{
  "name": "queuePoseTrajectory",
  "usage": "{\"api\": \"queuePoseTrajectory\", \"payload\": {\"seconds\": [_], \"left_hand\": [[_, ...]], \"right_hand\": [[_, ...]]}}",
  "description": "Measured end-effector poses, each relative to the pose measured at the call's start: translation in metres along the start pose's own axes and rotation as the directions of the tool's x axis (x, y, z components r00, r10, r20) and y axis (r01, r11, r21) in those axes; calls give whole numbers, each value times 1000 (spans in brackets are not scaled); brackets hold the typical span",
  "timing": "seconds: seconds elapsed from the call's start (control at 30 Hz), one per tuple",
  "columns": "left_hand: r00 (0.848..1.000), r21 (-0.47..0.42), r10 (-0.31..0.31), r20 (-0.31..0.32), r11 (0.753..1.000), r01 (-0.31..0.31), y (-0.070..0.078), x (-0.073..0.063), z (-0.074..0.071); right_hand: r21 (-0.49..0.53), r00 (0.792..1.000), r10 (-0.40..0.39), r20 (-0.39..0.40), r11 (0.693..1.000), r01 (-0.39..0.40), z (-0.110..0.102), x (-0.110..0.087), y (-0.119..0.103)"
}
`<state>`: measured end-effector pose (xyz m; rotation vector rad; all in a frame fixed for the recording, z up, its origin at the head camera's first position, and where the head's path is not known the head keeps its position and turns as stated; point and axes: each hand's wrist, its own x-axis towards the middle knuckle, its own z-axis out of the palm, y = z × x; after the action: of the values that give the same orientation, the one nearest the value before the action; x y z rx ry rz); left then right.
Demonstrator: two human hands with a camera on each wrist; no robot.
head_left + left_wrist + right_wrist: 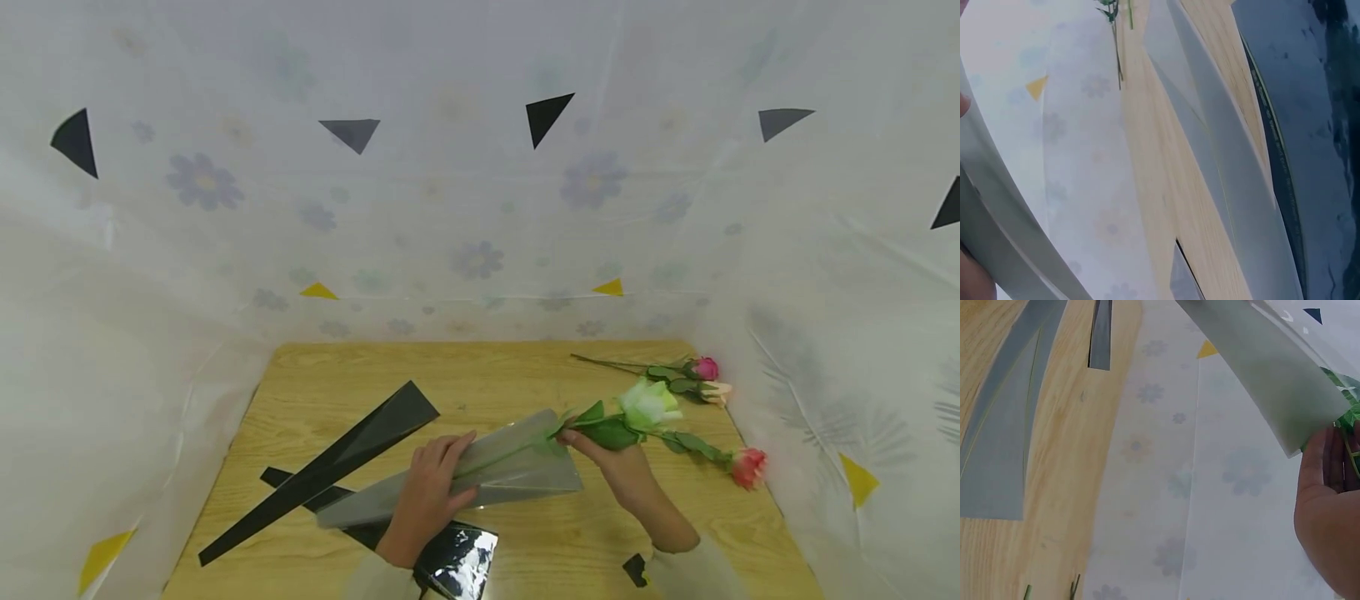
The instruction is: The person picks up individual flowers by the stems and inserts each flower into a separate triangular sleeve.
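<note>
White-green rose (649, 405), pointing upper right, axis slanted, seemingly partway inside sleeve (525, 481)

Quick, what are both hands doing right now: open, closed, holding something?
Left hand: closed, holding the translucent sleeve.
Right hand: closed, holding the pale green rose.

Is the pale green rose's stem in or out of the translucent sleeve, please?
Partly in: the stem shows dimly through the translucent sleeve, while the bloom lies beyond its wide end.
</note>
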<state>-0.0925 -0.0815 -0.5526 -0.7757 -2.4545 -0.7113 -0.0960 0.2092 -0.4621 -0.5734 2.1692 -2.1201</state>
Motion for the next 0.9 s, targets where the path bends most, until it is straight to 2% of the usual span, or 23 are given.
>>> {"api": "queuePoseTrajectory", "payload": {"seconds": [0.1, 0.37, 0.5, 0.6, 0.77, 0.9], "left_hand": [[1000, 2, 14, -8, 1000, -13, 2, 1, 1], [999, -11, 35, -31, 999, -36, 13, 7, -2], [999, -21, 24, -36, 999, -25, 15, 8, -1], [999, -38, 8, -45, 999, -10, 14, 7, 1], [996, -75, -13, -88, 997, 6, 12, 8, 1], [990, -85, -12, -141, 996, 0, 11, 8, 1]], "right_hand": [[-82, 1000, 7, -15, 997, -8, 2, -2, -3], [-194, 998, 67, 1, 979, -65, 8, -5, -7], [-296, 994, 104, -19, 949, -105, 9, -6, -7], [-391, 993, 114, -36, 912, -119, 8, -7, -6], [-457, 997, 64, -46, 886, -78, 5, -9, -6], [-463, 999, 50, -10, 885, -49, 2, -13, -4]]}}
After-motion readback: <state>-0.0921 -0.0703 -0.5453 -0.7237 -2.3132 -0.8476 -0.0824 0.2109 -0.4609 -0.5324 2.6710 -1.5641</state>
